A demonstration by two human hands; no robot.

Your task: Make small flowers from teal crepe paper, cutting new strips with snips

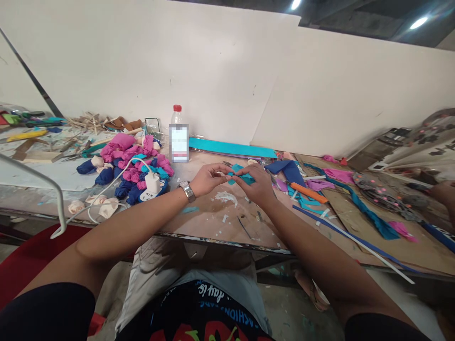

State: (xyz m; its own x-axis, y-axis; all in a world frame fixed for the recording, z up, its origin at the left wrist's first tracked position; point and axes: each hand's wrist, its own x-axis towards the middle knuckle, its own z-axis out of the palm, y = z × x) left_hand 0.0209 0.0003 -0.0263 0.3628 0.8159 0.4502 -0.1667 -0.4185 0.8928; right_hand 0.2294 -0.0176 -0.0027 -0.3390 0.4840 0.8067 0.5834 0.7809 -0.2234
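A small piece of teal crepe paper or cloth (249, 176) is held between my two hands, just above the middle of the worktable. My left hand (210, 180), with a metal watch on its wrist, pinches the left end between thumb and finger. From the other side my right hand (259, 182) grips the same piece, its fingers closed over much of it. The fingertips of both hands nearly meet. Whether the material is paper or fabric I cannot tell. Below the hands a whitish smear (225, 199) marks the tabletop (209, 222).
Pink and navy bundles (131, 166) lie left, around a power strip with a white plug (152, 184). A phone (178, 143) leans on a red-capped bottle (177, 113). An orange cutter (309, 192) and blue strips (348, 237) lie right. Another person's hand (444, 194) shows far right.
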